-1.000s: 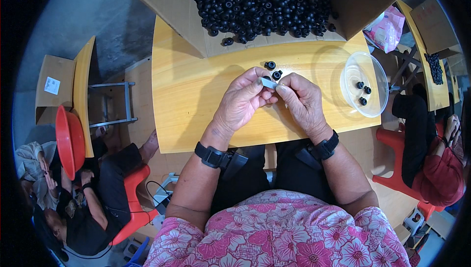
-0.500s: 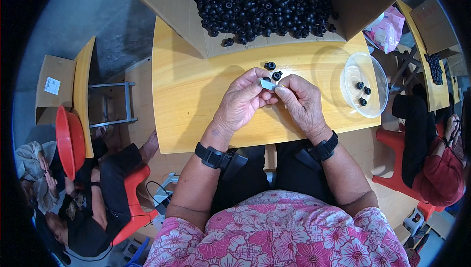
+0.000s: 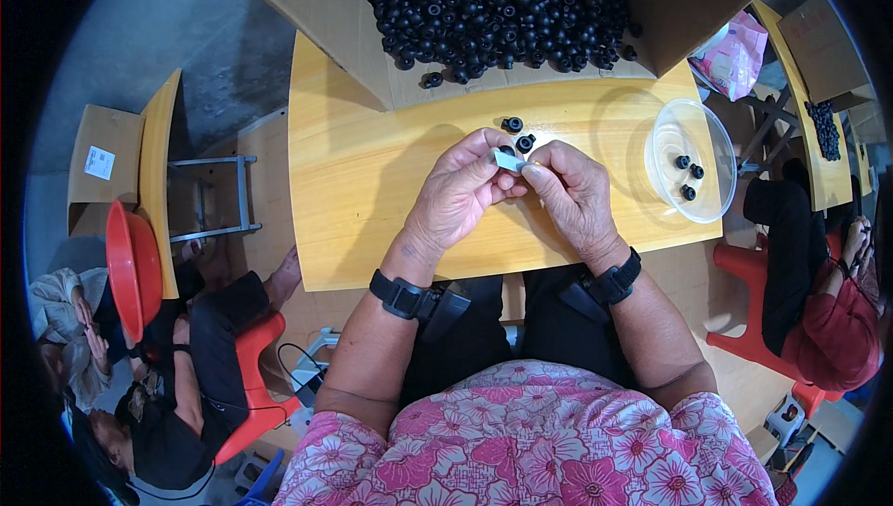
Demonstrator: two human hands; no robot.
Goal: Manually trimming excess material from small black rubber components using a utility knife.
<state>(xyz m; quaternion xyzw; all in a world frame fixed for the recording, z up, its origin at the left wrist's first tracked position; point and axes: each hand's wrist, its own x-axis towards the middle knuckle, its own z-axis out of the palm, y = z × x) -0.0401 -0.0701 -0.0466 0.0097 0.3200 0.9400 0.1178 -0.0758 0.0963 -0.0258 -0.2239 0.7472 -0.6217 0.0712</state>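
My left hand (image 3: 459, 182) and my right hand (image 3: 574, 193) meet over the table, both with fingers closed. Between the fingertips is a small flat, pale grey piece (image 3: 508, 162) with a slanted end, like a blade. My right thumb and forefinger pinch its right end. A dark rounded part (image 3: 506, 150) peeks out at my left fingertips, just behind the pale piece; most of it is hidden. On the tabletop beyond my hands lie two small black ring-ended plastic parts, a farther part (image 3: 512, 124) and a nearer part (image 3: 526, 143).
At the far side an open cardboard box (image 3: 707, 4) holds a heap of black parts (image 3: 493, 4). A clear round tub (image 3: 662, 134) with a few black parts stands at the table's (image 3: 363, 190) right edge. People sit on red stools to either side; a red basin (image 3: 133, 269) is at left.
My hands and the pale piece stay in nearly the same place. At the left, a seated person has shifted slightly.
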